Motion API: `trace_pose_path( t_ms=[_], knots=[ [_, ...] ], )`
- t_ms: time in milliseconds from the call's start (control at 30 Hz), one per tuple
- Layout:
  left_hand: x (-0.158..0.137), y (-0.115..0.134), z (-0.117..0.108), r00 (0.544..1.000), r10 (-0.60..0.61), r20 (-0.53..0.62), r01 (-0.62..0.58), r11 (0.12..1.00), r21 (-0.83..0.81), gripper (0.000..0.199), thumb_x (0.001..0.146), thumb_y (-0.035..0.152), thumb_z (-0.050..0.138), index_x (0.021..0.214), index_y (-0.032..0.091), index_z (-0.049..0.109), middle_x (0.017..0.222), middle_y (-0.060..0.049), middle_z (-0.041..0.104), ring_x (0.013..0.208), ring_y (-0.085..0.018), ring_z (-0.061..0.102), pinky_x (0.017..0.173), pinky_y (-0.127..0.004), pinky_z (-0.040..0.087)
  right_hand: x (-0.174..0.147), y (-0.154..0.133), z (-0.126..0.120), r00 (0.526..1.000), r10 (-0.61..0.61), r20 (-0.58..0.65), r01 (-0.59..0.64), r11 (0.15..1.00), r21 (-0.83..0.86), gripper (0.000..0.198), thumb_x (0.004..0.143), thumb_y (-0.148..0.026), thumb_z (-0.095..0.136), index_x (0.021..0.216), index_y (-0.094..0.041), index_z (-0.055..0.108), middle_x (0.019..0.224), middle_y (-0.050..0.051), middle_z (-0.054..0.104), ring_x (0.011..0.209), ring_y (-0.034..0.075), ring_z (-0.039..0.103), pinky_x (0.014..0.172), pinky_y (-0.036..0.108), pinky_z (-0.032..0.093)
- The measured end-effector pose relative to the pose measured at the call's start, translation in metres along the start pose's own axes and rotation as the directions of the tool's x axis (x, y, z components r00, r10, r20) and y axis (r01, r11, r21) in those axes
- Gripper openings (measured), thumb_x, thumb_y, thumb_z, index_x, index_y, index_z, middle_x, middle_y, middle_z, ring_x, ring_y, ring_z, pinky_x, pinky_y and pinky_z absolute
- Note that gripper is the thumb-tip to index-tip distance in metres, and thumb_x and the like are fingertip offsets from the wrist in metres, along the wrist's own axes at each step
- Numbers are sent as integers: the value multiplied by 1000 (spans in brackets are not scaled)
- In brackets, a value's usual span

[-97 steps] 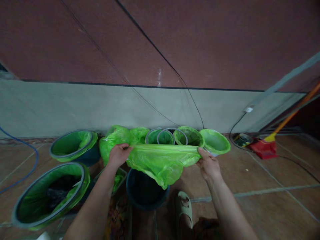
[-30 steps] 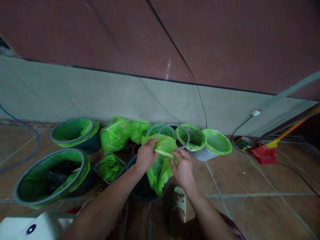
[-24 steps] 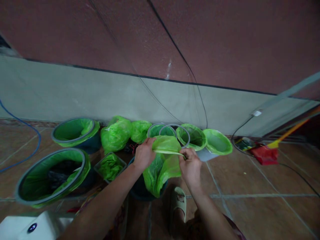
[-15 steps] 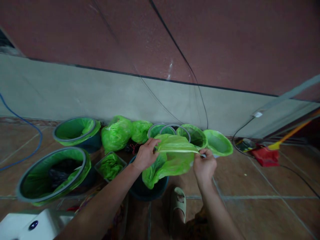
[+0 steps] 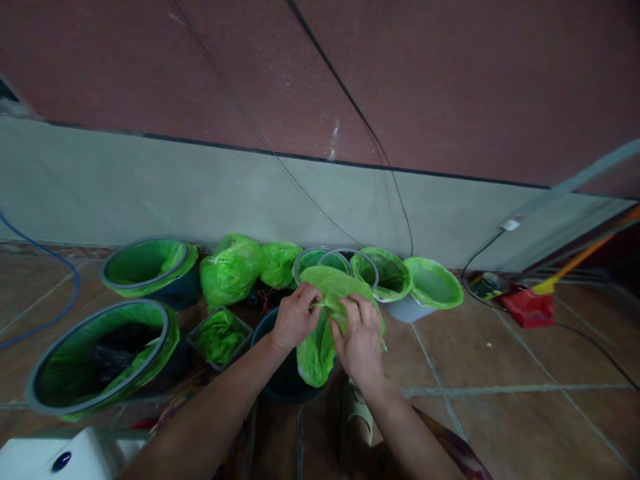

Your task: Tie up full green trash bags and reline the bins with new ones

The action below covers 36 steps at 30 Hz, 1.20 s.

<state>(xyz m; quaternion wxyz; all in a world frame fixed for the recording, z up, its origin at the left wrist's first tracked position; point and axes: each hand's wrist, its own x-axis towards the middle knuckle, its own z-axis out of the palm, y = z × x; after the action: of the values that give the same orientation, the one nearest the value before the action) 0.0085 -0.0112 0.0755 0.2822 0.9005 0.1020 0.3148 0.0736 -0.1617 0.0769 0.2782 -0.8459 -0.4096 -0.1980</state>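
A thin green plastic bag (image 5: pixel 316 353) hangs between my hands, its lower part drooping over a dark blue bin (image 5: pixel 285 383). My left hand (image 5: pixel 295 315) is closed on the bag's upper edge, thumb and fingers pinched together. Close beside it, my right hand (image 5: pixel 359 333) lies on the bag's right side with fingers bent over the plastic. Part of the bag is hidden behind my right hand. Just left of the bin stands a small square basket (image 5: pixel 193 337) holding crumpled green bags (image 5: pixel 220 337).
Lined bins (image 5: pixel 145 267) and a large lined bin (image 5: pixel 35 393) stand on the left. Filled green bags (image 5: pixel 233 270) and smaller lined bins (image 5: pixel 435 283) line the wall. A red dustpan (image 5: pixel 533 307), a black cable (image 5: pixel 467 267) and a blue hose (image 5: pixel 75 287) lie at the sides.
My right hand has moved left, close to my left hand. The bag's top edge, stretched taut between them before, is now gathered and loose.
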Motion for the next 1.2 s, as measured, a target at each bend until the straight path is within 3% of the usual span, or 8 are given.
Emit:
trace_pose_path(
  t_ms=[200, 433, 567, 733, 867, 933, 1067, 1200],
  knots=[
    [-7, 8, 11, 999, 14, 39, -14, 1000, -7, 15, 78, 8, 48, 83, 21, 53, 81, 0, 56, 73, -12, 56, 68, -23, 45, 4, 1, 2, 999, 10, 53, -17, 990, 136, 20, 92, -22, 45, 97, -20, 65, 87, 5, 66, 81, 18, 61, 74, 28, 45],
    [1, -5, 2, 1000, -14, -15, 14, 1000, 2, 25, 77, 4, 48, 92, 19, 60, 88, -2, 61, 83, -14, 60, 77, -25, 49, 12, 27, -10, 945, 231, -231, -187, 962, 199, 21, 87, -28, 51, 90, -17, 68, 80, 5, 72, 70, 17, 65, 67, 26, 47],
    [6, -17, -8, 997, -34, -75, 34, 999, -13, 28, 77, 4, 48, 94, 19, 65, 91, -3, 63, 89, -15, 62, 85, -27, 50, 17, 50, -27, 872, 409, -268, -389, 913, 127, 28, 86, -36, 51, 94, -16, 69, 64, 3, 67, 58, 17, 61, 59, 26, 41],
    [11, -27, -16, 993, -86, -85, 89, 995, 34, 38, 77, 5, 47, 107, 18, 66, 102, -6, 65, 95, -17, 63, 92, -30, 50, 15, 68, -39, 825, 550, -129, -565, 809, -160, 42, 84, -34, 52, 121, -15, 60, 73, 6, 67, 67, 23, 60, 62, 30, 40],
    [10, -23, -13, 995, -98, -33, 101, 991, 86, 42, 79, 6, 46, 113, 18, 66, 107, -6, 66, 98, -18, 64, 94, -31, 50, 8, 57, -28, 913, 401, -81, -405, 858, -316, 71, 77, -38, 64, 140, -14, 43, 122, 20, 58, 103, 33, 55, 78, 40, 43],
    [8, -17, -9, 996, -90, 8, 89, 992, 93, 43, 79, 6, 46, 115, 19, 65, 108, -6, 66, 99, -17, 64, 95, -30, 50, 6, 45, -19, 962, 266, -65, -273, 909, -316, 69, 77, -37, 65, 140, -18, 45, 135, 19, 50, 113, 35, 49, 84, 45, 42],
    [4, -10, -2, 994, -71, 79, 63, 993, 103, 43, 80, 7, 46, 116, 21, 65, 111, -4, 66, 100, -16, 64, 95, -28, 50, 6, 28, -5, 995, 66, 68, -54, 984, -169, 32, 85, -26, 56, 115, -23, 67, 116, 11, 62, 105, 28, 53, 88, 41, 42],
    [5, -17, -4, 986, -134, 96, 114, 976, 188, 44, 79, 5, 47, 115, 23, 66, 112, -3, 66, 97, -15, 65, 94, -27, 50, 9, 34, -3, 992, 122, 30, -122, 992, 24, 32, 90, -21, 43, 104, -18, 72, 94, 8, 66, 84, 19, 59, 77, 31, 47]
  ],
)
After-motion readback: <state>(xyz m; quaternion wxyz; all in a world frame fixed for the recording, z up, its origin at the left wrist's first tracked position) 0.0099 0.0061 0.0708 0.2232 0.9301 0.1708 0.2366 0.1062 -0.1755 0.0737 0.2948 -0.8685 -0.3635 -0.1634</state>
